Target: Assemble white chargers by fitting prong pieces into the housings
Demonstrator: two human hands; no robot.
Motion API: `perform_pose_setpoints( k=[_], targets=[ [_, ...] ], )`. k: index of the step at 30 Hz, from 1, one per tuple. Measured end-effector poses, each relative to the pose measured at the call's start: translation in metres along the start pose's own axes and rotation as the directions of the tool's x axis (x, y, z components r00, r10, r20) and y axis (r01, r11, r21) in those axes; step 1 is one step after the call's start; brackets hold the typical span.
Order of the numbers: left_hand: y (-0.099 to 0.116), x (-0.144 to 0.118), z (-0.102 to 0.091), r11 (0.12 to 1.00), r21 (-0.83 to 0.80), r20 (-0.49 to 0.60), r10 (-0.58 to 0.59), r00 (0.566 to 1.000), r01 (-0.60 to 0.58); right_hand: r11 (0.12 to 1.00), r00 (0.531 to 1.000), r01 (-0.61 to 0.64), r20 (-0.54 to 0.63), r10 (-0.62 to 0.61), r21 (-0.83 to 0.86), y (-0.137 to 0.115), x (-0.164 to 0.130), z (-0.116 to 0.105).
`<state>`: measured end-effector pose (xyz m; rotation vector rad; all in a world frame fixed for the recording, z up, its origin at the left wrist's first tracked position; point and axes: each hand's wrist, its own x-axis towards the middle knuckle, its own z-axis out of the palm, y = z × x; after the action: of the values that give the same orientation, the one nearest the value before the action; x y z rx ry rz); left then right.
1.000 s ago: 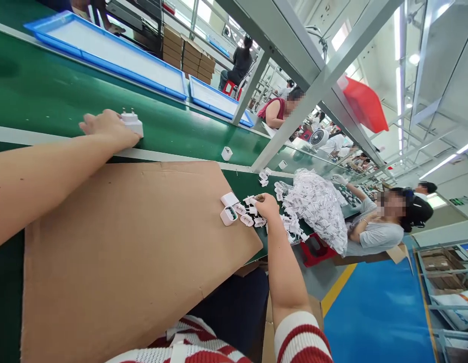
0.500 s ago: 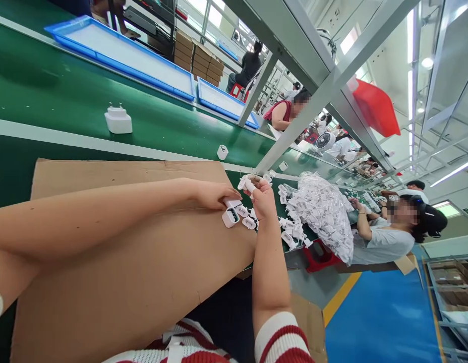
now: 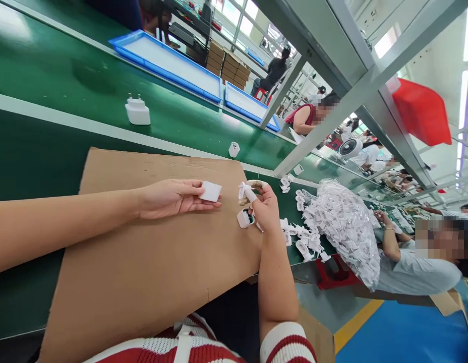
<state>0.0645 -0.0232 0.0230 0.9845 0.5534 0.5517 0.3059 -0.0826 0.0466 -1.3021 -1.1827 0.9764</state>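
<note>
Above the cardboard sheet (image 3: pixel 154 262), my left hand (image 3: pixel 169 198) grips a white charger housing (image 3: pixel 211 192) between thumb and fingers. To its right, my right hand (image 3: pixel 265 204) pinches a small white plastic plug part (image 3: pixel 243 190); pale coverings show on some fingertips. Just below that hand, another white charger housing (image 3: pixel 245 218) rests on the cardboard, its open end showing a dark inside. Loose white plug parts (image 3: pixel 304 239) lie to the right of my right wrist, partly hidden by it.
A clear bag of white parts (image 3: pixel 342 229) bulges at the right, beside a co-worker in a grey shirt (image 3: pixel 411 267). On the green conveyor (image 3: pixel 188 118) stand a charger with pins (image 3: pixel 137 111) and a smaller housing (image 3: pixel 234 148). Blue-rimmed trays (image 3: pixel 169 63) line the far side.
My left hand has drawn back leftward from the cluster, bringing a white charger housing with it. My right hand still pinches the plug part. The camera view has shifted.
</note>
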Motion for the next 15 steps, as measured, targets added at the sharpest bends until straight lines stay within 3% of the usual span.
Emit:
perform_pose_setpoints(
  k=[2, 4, 7, 9, 12, 15],
  targets=[
    [-0.003, -0.008, -0.001, 1.0, 0.021, -0.041, 0.019, 0.999, -0.018, 1.0, 0.998, 0.027, 0.058, -0.027, 0.01, -0.004, -0.002, 0.009],
    [-0.005, -0.01, -0.004, 0.97, 0.227, -0.085, 0.108, 0.99, -0.087, 0.998, 0.991, 0.058, 0.119, -0.06, 0.024, -0.01, -0.004, 0.016],
    [-0.007, -0.006, -0.012, 0.778, 0.6, -0.071, 0.281, 0.957, -0.184, 0.997, 0.98, 0.075, 0.185, -0.068, -0.03, -0.02, 0.0, 0.024],
    [-0.008, -0.003, -0.018, 0.636, 0.74, -0.04, 0.369, 0.929, -0.22, 0.986, 0.976, 0.121, 0.192, -0.098, -0.112, -0.025, 0.006, 0.03],
    [-0.008, 0.0, -0.026, 0.532, 0.817, -0.026, 0.418, 0.908, -0.222, 0.946, 0.968, 0.194, 0.21, -0.141, -0.258, -0.03, 0.017, 0.043],
    [-0.009, 0.002, -0.031, 0.52, 0.828, -0.024, 0.406, 0.913, -0.209, 0.872, 0.95, 0.247, 0.283, -0.132, -0.422, -0.033, 0.023, 0.057]
  ],
)
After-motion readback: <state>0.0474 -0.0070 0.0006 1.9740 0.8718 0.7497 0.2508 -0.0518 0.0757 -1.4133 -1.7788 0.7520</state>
